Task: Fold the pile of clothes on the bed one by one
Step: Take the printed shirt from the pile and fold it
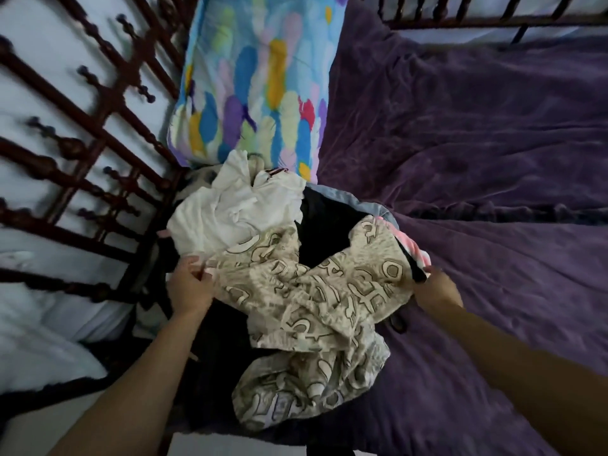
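While left hand (190, 284) pinches the beige printed garment (316, 297) and right hand (437, 287) grips its other edge (blurry, looks closed on it), it lies tangled in the pile (325, 222) at the bed (493, 274) left corner below the pillow (260, 77). Risk: lifting drags the white top (237, 209) along, off the edge

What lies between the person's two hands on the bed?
A crumpled beige patterned garment stretches from the left hand to the right hand, over black clothes, as the head view shows.
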{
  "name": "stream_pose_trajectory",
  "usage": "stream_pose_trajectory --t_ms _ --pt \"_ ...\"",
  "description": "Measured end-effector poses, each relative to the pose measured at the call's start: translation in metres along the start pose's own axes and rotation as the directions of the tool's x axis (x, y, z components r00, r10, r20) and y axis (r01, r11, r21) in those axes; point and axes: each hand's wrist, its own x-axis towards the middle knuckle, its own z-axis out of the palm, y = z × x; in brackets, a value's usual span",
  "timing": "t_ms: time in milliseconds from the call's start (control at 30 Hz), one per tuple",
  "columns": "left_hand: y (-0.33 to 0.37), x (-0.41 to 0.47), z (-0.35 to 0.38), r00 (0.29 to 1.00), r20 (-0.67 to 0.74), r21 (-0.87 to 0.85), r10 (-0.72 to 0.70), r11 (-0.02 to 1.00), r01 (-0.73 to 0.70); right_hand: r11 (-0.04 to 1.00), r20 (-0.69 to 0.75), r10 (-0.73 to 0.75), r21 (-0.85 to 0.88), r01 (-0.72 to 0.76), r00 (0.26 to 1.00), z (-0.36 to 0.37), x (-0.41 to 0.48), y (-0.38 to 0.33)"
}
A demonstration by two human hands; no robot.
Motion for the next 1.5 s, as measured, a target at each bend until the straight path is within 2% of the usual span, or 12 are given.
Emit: stream_pose_trajectory --t_ms 67,133,233,333,500,633,700,800,967,1233,1400,1500 --pt "-0.008 -0.028 0.000 0.975 -0.034 0.144 0.220 0.966 -0.213 0.980 -0.073 -0.165 -0.124 0.155 0.984 0.000 -0.017 -0.003" --pt "-0.014 -0.066 0.010 0.869 0.079 0.188 0.489 0.848 -0.495 0.854 -0.133 -0.518 -0.135 0.503 0.845 0.016 -0.044 -0.013" --pt "-0.029 -0.117 0.035 0.733 0.403 0.285 0.547 0.686 -0.669 0.648 0.123 -0.728 -0.195 0.736 0.674 0.062 -0.087 -0.025" --pt "-0.041 -0.121 0.050 0.790 0.455 0.496 0.411 0.619 -0.608 0.698 0.297 -0.541 -0.363 0.617 0.787 0.100 -0.090 -0.023" --pt "-0.020 -0.079 0.030 0.852 0.401 0.413 0.338 0.763 -0.497 0.883 0.086 -0.375 -0.269 0.384 0.923 0.076 -0.059 -0.030" --pt "0.033 -0.070 -0.004 0.740 0.529 0.057 0.415 0.853 -0.519 0.950 -0.150 -0.276 -0.196 0.245 0.949 0.003 -0.047 -0.061" --pt "0.060 -0.076 -0.019 0.591 0.733 -0.144 0.338 0.926 -0.350 0.978 -0.139 -0.083 0.179 0.107 0.987 -0.037 -0.051 -0.084" --pt "0.090 -0.087 -0.031 0.339 0.907 -0.169 0.249 0.954 -0.247 0.688 0.043 -0.054 0.726 0.006 0.998 -0.080 -0.080 -0.122" --pt "0.157 -0.066 -0.068 0.658 0.534 -0.244 0.531 0.842 -0.481 0.627 0.086 -0.488 0.727 0.280 0.869 -0.150 -0.149 -0.166" --pt "0.284 -0.112 -0.125 0.320 0.488 -0.656 0.812 0.583 -0.480 0.658 -0.256 -0.668 0.237 0.715 0.699 -0.224 -0.227 -0.173" --pt "0.310 -0.147 -0.132 0.407 0.336 -0.695 0.849 0.515 -0.501 0.783 -0.580 -0.429 0.143 0.605 0.692 -0.201 -0.234 -0.124" --pt "0.325 -0.158 -0.144 0.460 0.332 -0.768 0.823 0.519 -0.374 0.866 -0.542 -0.268 0.226 0.445 0.797 -0.151 -0.241 -0.093"
